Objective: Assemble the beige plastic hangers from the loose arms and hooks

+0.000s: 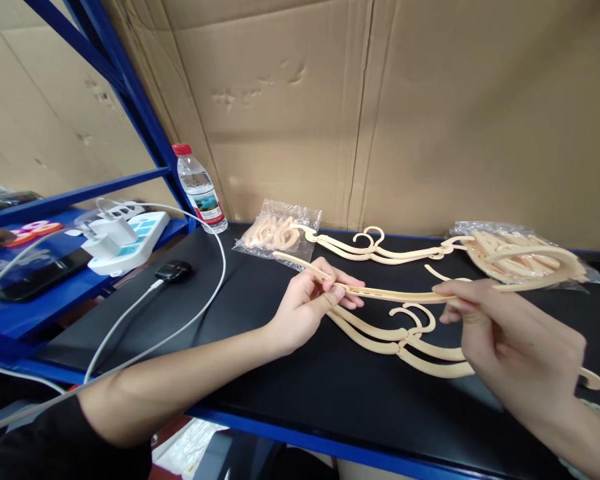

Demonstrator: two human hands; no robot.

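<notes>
Between my two hands a long, thin beige plastic hanger piece [395, 295] is held up over the table. My left hand [313, 297] pinches it left of its middle, and its curved end pokes out past the fingers. My right hand [510, 333] grips it farther right, thumb and fingers closed on it. Below, a beige folding hanger [405, 343] lies on the black tabletop, partly hidden by both hands. Behind it rests another beige hanger [375, 250] with its hook toward the cardboard.
A clear bag of beige hooks [275, 230] and a bag of hanger parts [520, 257] lie at the back. A water bottle [200, 190] stands at the back left. White cables run past a power strip [130, 243] and a small black device [173, 270].
</notes>
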